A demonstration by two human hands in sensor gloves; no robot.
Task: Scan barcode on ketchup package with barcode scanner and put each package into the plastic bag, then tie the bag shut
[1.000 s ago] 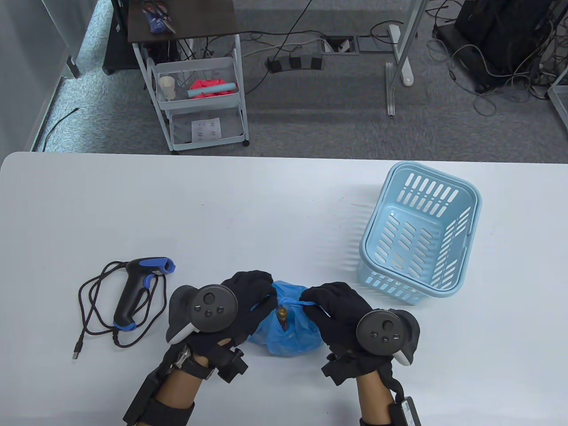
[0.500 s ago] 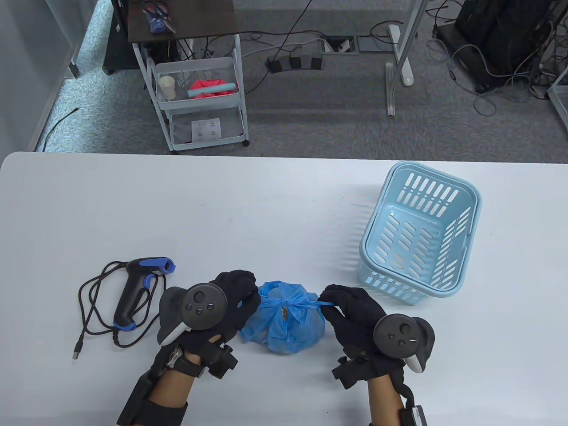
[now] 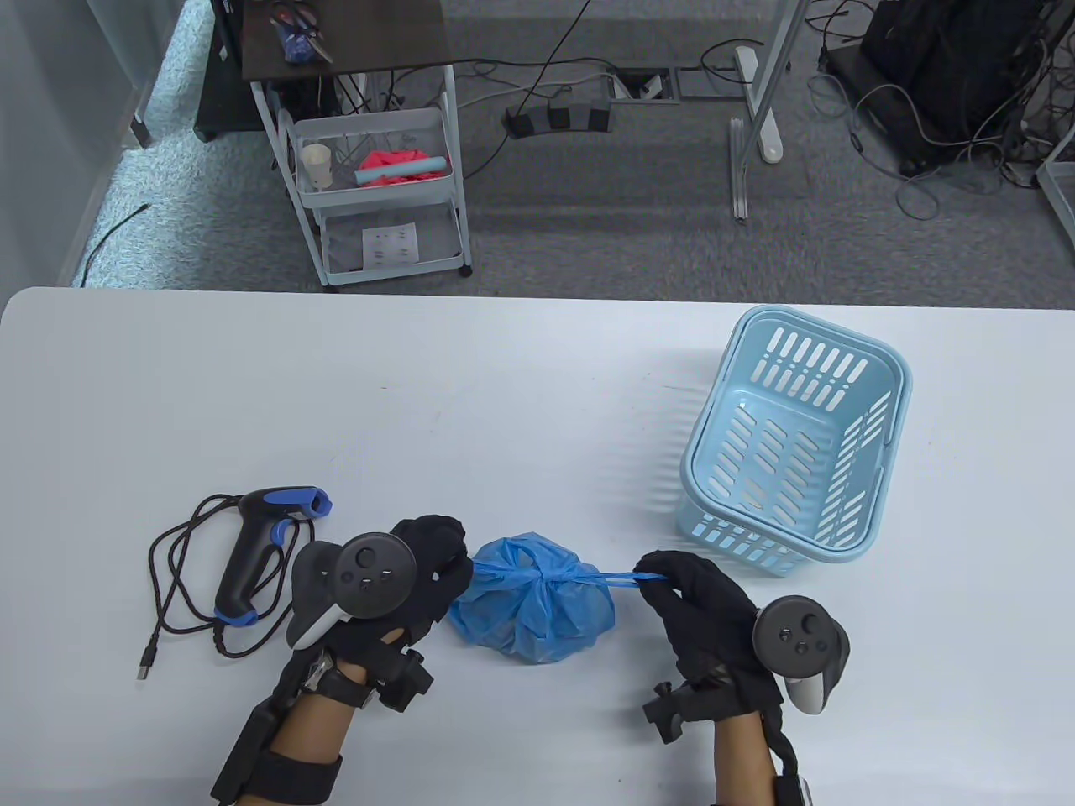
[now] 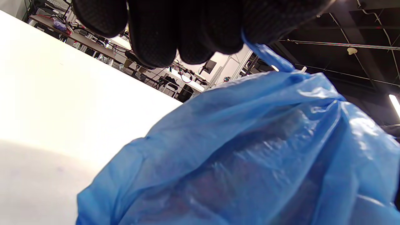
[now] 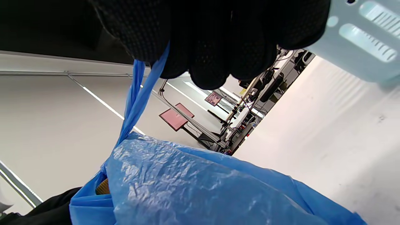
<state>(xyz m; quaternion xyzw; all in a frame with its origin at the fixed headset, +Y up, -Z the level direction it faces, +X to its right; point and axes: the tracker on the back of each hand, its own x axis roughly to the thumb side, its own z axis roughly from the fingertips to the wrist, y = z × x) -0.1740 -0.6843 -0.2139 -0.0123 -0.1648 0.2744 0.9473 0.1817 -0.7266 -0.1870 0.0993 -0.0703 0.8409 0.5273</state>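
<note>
A blue plastic bag [image 3: 533, 609] sits bunched on the white table [image 3: 504, 403] near the front edge, its two handles crossed in a knot on top. My left hand [image 3: 437, 558] pinches the left handle [image 4: 265, 54], pulled out to the left. My right hand [image 3: 672, 583] pinches the right handle [image 3: 617, 577], stretched taut to the right; the strap [image 5: 137, 97] runs up into the curled fingers. Dark reddish packages show dimly through the bag [image 4: 250, 162]. The black and blue barcode scanner [image 3: 260, 546] lies left of my left hand with its coiled cable.
A light blue slotted basket [image 3: 798, 437] stands at the right, behind my right hand. The scanner's cable [image 3: 180, 588] loops toward the table's front left. A wheeled cart [image 3: 378, 185] stands on the floor beyond the far edge.
Both hands have moved apart, left hand leftward and right hand rightward, drawing the handles out. The bag's mouth has closed up and the knot has tightened; the package seen inside is now covered.
</note>
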